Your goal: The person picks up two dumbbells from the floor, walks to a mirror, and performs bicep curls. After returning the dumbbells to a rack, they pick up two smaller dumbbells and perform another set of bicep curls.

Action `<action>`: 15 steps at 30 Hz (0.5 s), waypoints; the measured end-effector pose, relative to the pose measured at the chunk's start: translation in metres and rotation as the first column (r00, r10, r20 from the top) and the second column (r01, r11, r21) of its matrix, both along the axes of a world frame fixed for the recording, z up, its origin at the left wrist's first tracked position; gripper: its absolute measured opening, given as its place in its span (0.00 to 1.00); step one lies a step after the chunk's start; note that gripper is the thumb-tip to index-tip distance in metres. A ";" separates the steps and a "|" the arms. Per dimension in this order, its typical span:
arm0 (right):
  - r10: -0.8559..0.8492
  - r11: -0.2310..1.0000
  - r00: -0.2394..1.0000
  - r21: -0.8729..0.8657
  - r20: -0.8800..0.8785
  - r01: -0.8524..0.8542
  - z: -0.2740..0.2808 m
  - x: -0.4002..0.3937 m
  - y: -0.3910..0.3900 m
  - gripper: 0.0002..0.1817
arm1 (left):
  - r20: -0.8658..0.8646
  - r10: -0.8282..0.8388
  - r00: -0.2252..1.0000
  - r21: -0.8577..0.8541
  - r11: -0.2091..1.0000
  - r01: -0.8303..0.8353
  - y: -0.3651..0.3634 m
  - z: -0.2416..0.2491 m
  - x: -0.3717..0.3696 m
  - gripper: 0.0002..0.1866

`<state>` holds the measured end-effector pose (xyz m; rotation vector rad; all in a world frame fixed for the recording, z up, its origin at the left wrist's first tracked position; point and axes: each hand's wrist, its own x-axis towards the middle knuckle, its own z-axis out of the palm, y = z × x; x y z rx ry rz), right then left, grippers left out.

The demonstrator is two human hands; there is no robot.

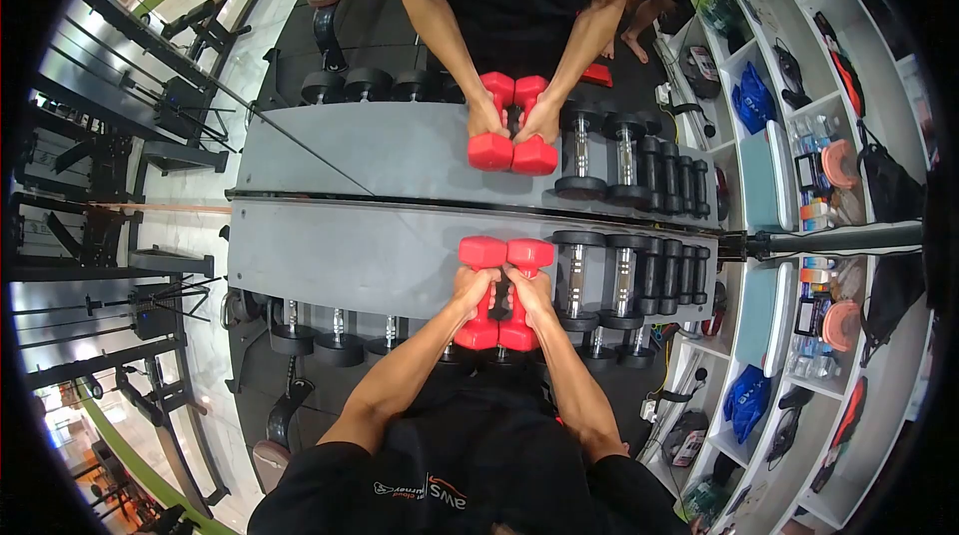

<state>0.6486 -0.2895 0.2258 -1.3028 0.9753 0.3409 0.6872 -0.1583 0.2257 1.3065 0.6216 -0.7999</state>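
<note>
Two red dumbbells stand side by side over the front edge of a grey rack shelf (330, 245). My left hand (477, 289) and my right hand (529, 292) are not crossed. The left one is wrapped round the handle of the left red dumbbell (483, 252); the right one closes round the handle of the right red dumbbell (529, 254). Both dumbbells point away from me, their heads touching or nearly so. A mirror behind the shelf shows the same hands and dumbbells. Parts of the palms and handles are hidden by the fingers.
Black dumbbells with silver handles (576, 278) line the shelf to the right, and more sit on a lower tier (340, 338). White shelving (734, 447) with bottles and a blue bag (746, 401) stands at the right. Gym machines are at the left. Another person shows at the upper right.
</note>
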 end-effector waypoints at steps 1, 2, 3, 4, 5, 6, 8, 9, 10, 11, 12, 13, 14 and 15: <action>0.002 1.000 1.000 -0.001 -0.003 -0.002 -0.003 0.003 -0.002 0.16 | 0.007 -0.003 1.000 -0.008 1.000 0.003 -0.002 -0.002 0.002 0.03; 0.002 1.000 1.000 -0.004 -0.006 -0.002 -0.005 0.004 -0.004 0.16 | -0.003 -0.008 1.000 -0.011 1.000 0.008 -0.003 -0.004 0.004 0.03; 0.002 1.000 1.000 -0.007 -0.007 -0.002 -0.009 0.006 -0.005 0.16 | -0.012 -0.013 1.000 -0.014 1.000 0.013 -0.004 -0.005 0.007 0.03; 0.001 1.000 1.000 -0.010 -0.009 -0.001 -0.012 0.008 -0.006 0.17 | -0.022 -0.019 1.000 -0.017 1.000 0.019 -0.005 -0.006 0.008 0.04; 0.000 1.000 1.000 -0.011 -0.008 -0.001 -0.015 0.009 -0.008 0.17 | -0.032 -0.026 0.999 -0.004 1.000 0.026 -0.007 -0.008 0.010 0.04; 0.000 1.000 1.000 -0.011 -0.006 0.000 -0.016 0.012 -0.009 0.17 | -0.041 -0.032 0.999 0.009 0.999 0.033 -0.008 -0.009 0.013 0.04; -0.004 1.000 1.000 -0.007 -0.009 0.003 -0.019 0.015 -0.011 0.17 | -0.058 -0.041 0.997 0.023 0.999 0.042 -0.010 -0.012 0.017 0.05; -0.005 1.000 1.000 -0.003 -0.014 0.005 -0.016 0.016 -0.012 0.17 | -0.065 -0.042 0.997 0.025 0.999 0.044 -0.011 -0.016 0.018 0.06; -0.007 1.000 1.000 0.001 -0.018 0.007 -0.015 0.018 -0.012 0.17 | -0.072 -0.044 0.996 0.027 0.999 0.046 -0.011 -0.019 0.019 0.06; -0.001 1.000 1.000 0.002 -0.025 0.001 -0.016 0.020 -0.012 0.16 | -0.075 -0.027 0.997 0.032 0.999 0.030 -0.012 -0.023 0.020 0.06; 0.004 1.000 0.999 0.002 -0.034 -0.004 -0.017 0.021 -0.013 0.16 | -0.078 -0.010 0.997 0.036 0.999 0.013 -0.014 -0.023 0.021 0.07; 0.010 1.000 0.999 0.001 -0.041 -0.010 -0.018 0.023 -0.014 0.15 | -0.080 0.007 0.997 0.039 0.999 -0.004 -0.015 -0.024 0.023 0.07; 0.011 1.000 0.999 -0.001 -0.039 -0.011 -0.020 0.025 -0.015 0.15 | -0.082 0.006 0.997 0.037 0.999 -0.003 -0.016 -0.025 0.025 0.07; 0.012 1.000 0.999 -0.003 -0.037 -0.012 -0.020 0.026 -0.016 0.15 | -0.084 0.005 0.996 0.034 0.999 -0.002 -0.017 -0.027 0.026 0.07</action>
